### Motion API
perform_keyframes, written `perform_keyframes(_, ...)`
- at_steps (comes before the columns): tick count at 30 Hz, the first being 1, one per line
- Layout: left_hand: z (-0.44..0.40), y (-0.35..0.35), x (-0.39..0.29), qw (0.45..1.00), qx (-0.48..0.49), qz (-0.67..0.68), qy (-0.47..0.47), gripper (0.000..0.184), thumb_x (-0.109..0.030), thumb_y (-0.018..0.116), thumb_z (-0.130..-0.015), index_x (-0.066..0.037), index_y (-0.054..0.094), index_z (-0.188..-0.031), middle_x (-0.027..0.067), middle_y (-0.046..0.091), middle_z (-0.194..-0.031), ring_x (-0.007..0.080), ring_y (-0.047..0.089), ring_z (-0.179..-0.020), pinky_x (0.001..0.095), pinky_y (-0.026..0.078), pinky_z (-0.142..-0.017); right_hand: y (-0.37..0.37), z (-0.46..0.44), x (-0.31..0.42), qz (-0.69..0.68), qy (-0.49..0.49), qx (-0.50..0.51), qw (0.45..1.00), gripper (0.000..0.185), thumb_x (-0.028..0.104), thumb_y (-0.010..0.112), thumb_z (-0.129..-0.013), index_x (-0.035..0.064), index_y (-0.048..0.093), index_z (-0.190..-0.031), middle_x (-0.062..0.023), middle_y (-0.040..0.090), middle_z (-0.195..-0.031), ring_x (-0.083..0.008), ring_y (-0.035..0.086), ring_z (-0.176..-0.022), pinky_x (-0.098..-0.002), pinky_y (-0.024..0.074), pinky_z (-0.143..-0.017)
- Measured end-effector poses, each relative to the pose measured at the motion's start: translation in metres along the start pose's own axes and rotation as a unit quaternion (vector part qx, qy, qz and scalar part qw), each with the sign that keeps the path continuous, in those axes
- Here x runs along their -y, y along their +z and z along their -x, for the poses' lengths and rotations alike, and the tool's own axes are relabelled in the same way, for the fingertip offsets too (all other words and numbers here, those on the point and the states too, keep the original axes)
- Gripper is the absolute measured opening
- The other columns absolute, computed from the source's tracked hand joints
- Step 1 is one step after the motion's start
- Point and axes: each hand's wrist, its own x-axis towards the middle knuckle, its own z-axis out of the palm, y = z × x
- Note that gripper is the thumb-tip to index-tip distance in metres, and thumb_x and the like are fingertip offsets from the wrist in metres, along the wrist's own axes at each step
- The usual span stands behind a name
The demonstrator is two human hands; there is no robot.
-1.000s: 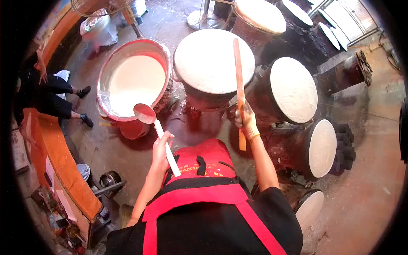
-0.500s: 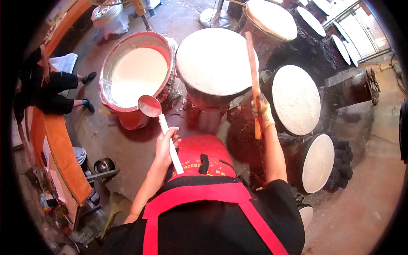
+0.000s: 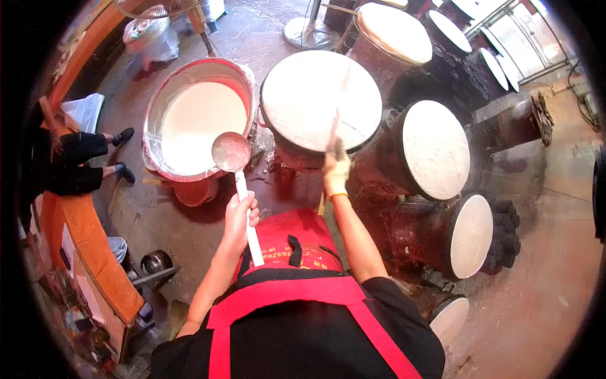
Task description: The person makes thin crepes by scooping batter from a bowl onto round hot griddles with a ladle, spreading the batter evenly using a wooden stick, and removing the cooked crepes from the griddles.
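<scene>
My left hand [image 3: 238,220] is wrapped round the white handle of a ladle [image 3: 231,151]. The ladle's bowl hangs by the near rim of a big red tub [image 3: 149,136], which holds pale, smooth batter [image 3: 203,120]. In a light glove, my right hand [image 3: 336,172] grips a long flat wooden stick [image 3: 341,104], blurred by motion. That stick reaches over a round griddle top [image 3: 293,95] covered with a white layer; whether it touches the layer I cannot tell.
Several more round white-topped stands, one close on the right [image 3: 435,150] and another lower [image 3: 473,237], curve around me. A person [image 3: 79,161] is at the left by an orange-edged counter [image 3: 95,246]. A fan [image 3: 148,6] and a bagged bin [image 3: 151,39] stand behind the tub.
My right hand has swung left with the stick, from beside the griddle to over it. The ladle has shifted slightly; my view has moved a little.
</scene>
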Motion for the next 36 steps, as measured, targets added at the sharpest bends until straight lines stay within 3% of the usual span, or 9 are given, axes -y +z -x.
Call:
perform_keyframes(2,-0.004,-0.001,-0.006,1.000,0.018,0.001,-0.011,0.013,-0.013,0.054,-0.091,-0.006,0.045,-0.097,0.0017,0.046,-0.073,0.0064,0.043,-0.053,0.0192,0.033,-0.040,0.010,0.002,0.014,-0.016,0.091,0.029,0.995,0.038,0.012,0.055,-0.091,0.0023,0.050,-0.127,-0.0137,0.055,-0.122,-0.0158,0.055,-0.105,-0.0211,0.0498,-0.083)
perform_keyframes(5,-0.004,-0.006,-0.008,1.000,0.021,-0.006,-0.004,0.013,-0.012,0.054,-0.091,-0.006,0.045,-0.097,0.0013,0.046,-0.074,0.0066,0.045,-0.057,0.0190,0.035,-0.041,-0.033,-0.018,-0.040,-0.292,-0.051,0.012,0.955,0.042,0.008,0.052,-0.092,-0.0019,0.043,-0.132,-0.0133,0.051,-0.128,-0.0178,0.054,-0.107,-0.0271,0.0458,-0.092)
perform_keyframes(11,-0.006,-0.012,-0.011,0.998,0.039,-0.040,-0.006,0.014,-0.013,0.054,-0.091,-0.005,0.045,-0.097,0.0010,0.046,-0.075,0.0070,0.046,-0.058,0.0190,0.036,-0.042,-0.009,0.046,-0.017,0.131,-0.078,-0.033,0.988,0.052,0.031,0.055,-0.092,0.0100,0.040,-0.137,-0.0079,0.041,-0.140,-0.0209,0.038,-0.129,-0.0337,0.0276,-0.109)
perform_keyframes(14,-0.004,-0.013,-0.015,0.998,0.054,-0.033,-0.016,0.014,-0.014,0.054,-0.092,-0.006,0.044,-0.098,0.0013,0.046,-0.075,0.0065,0.044,-0.055,0.0190,0.036,-0.041,-0.009,0.037,-0.010,0.007,0.033,-0.002,0.999,0.047,0.030,0.057,-0.091,0.0070,0.047,-0.131,-0.0112,0.053,-0.129,-0.0175,0.048,-0.119,-0.0304,0.0369,-0.103)
perform_keyframes(19,0.008,-0.016,-0.026,0.997,0.051,-0.041,-0.038,0.015,-0.017,0.054,-0.092,-0.008,0.043,-0.099,0.0012,0.046,-0.075,0.0055,0.040,-0.050,0.0191,0.033,-0.039,-0.040,0.028,-0.031,-0.107,-0.052,-0.105,0.987,0.037,0.011,0.056,-0.091,0.0123,0.053,-0.128,0.0074,0.058,-0.082,-0.0013,0.038,-0.052,-0.0162,0.0312,-0.044)
perform_keyframes(21,0.007,-0.018,-0.023,0.997,0.056,-0.041,-0.041,0.016,-0.017,0.053,-0.092,-0.008,0.043,-0.099,0.0017,0.046,-0.075,0.0055,0.040,-0.050,0.0195,0.033,-0.038,-0.015,0.064,-0.007,-0.041,-0.010,0.003,0.999,0.038,0.011,0.054,-0.092,0.0042,0.050,-0.129,-0.0127,0.053,-0.129,-0.0154,0.050,-0.117,-0.0271,0.0384,-0.100)
perform_keyframes(24,0.007,-0.017,-0.022,0.997,0.055,-0.041,-0.043,0.016,-0.018,0.053,-0.092,-0.008,0.043,-0.099,0.0016,0.046,-0.075,0.0054,0.040,-0.050,0.0195,0.033,-0.038,-0.014,0.055,-0.054,0.079,-0.088,0.028,0.993,0.036,0.011,0.055,-0.092,0.0107,0.054,-0.127,0.0078,0.054,-0.074,-0.0010,0.038,-0.057,-0.0185,0.0343,-0.048)
perform_keyframes(29,0.012,-0.013,-0.022,0.995,0.063,-0.064,-0.051,0.015,-0.016,0.053,-0.092,-0.008,0.042,-0.097,0.0013,0.046,-0.075,0.0056,0.040,-0.051,0.0193,0.032,-0.039,-0.053,-0.002,0.009,0.032,0.016,-0.038,0.999,0.040,0.013,0.054,-0.091,0.0034,0.049,-0.130,-0.0085,0.062,-0.114,-0.0156,0.057,-0.100,-0.0233,0.0438,-0.087)
perform_keyframes(36,-0.037,0.007,-0.028,0.984,0.090,-0.149,-0.038,0.013,-0.014,0.051,-0.091,-0.008,0.040,-0.089,0.0012,0.044,-0.070,0.0068,0.039,-0.046,0.0209,0.031,-0.037,-0.082,0.098,-0.003,0.169,-0.077,0.150,0.971,0.038,0.008,0.054,-0.090,0.0021,0.051,-0.127,-0.0126,0.054,-0.129,-0.0150,0.050,-0.119,-0.0258,0.0371,-0.099)
